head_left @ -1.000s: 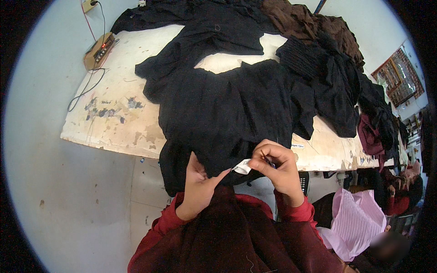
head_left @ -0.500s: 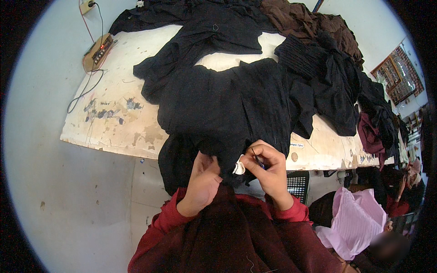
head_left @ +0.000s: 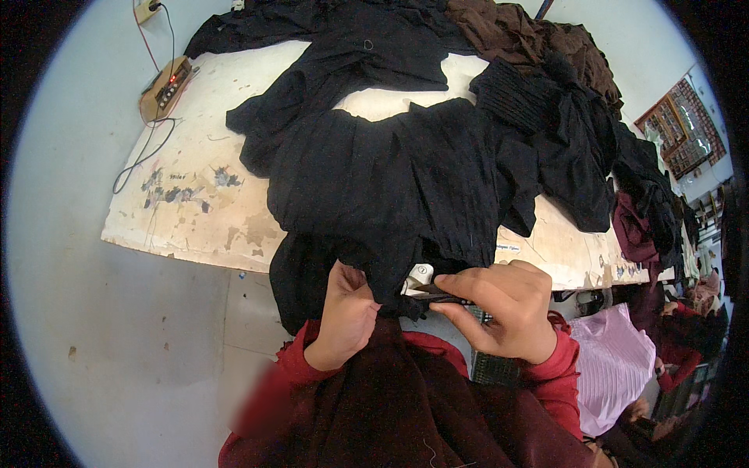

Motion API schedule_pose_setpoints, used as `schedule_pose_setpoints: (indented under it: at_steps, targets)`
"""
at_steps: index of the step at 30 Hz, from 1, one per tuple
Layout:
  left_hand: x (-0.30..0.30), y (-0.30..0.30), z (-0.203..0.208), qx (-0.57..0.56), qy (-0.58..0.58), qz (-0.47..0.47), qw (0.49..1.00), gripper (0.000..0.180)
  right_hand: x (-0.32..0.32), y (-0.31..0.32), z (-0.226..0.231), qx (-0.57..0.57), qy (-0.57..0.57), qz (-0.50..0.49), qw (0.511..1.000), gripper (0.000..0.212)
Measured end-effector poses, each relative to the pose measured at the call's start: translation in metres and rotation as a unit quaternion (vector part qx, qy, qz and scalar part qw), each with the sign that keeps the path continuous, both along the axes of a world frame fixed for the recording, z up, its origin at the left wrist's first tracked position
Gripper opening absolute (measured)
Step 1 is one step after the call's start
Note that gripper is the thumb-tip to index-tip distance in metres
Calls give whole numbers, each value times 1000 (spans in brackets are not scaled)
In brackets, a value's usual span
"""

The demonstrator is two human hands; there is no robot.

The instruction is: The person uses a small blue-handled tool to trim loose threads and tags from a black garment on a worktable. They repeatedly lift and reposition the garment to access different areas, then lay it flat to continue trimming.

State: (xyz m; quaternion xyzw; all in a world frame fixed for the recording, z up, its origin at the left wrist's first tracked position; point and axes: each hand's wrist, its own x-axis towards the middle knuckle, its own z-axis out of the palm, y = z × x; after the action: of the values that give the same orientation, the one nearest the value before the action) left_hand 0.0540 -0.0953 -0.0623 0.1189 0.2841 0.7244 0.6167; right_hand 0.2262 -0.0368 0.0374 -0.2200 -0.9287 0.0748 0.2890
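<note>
Small dark tool (head_left: 438, 296), likely thread snips, at a white label (head_left: 420, 274)
Left hand (head_left: 349, 313) curls its fingers closed on the black garment (head_left: 374, 179), draped over the tabletop's (head_left: 250, 234) near edge; right hand (head_left: 509, 310) pinches the tool between nearly closed fingers; taut cloth and a tip angled clear should help

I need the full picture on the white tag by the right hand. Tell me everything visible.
The white tag is small and looks bent, perhaps cloth or paper, with a dark mark near its top. It shows against the lower part of the black cloth, just left of the right hand. That hand pinches a slim dark tool, which overlaps the tag's lower part; I cannot tell whether they touch, nor how the tag is attached.
</note>
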Motion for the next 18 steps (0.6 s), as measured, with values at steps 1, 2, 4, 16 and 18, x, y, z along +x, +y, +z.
schedule_pose_setpoints:
  at_steps: [1,2,4,16,18]
  targets:
    - [0,0,-4,-8,4,5,1000,44,-1,0,3,22,-13,2,1000,22]
    - [0,0,-10,-12,8,12,1000,45,-2,1,5,32,-25,11,999,22]
    - [0,-1,-18,-20,16,27,999,46,-4,3,8,53,-49,29,997,21]
    - [-3,-1,-6,12,24,-17,999,45,-3,10,4,-13,8,9,1000,19]
    - [0,-2,-2,-3,22,-15,1000,44,-1,9,3,-41,4,11,999,19]
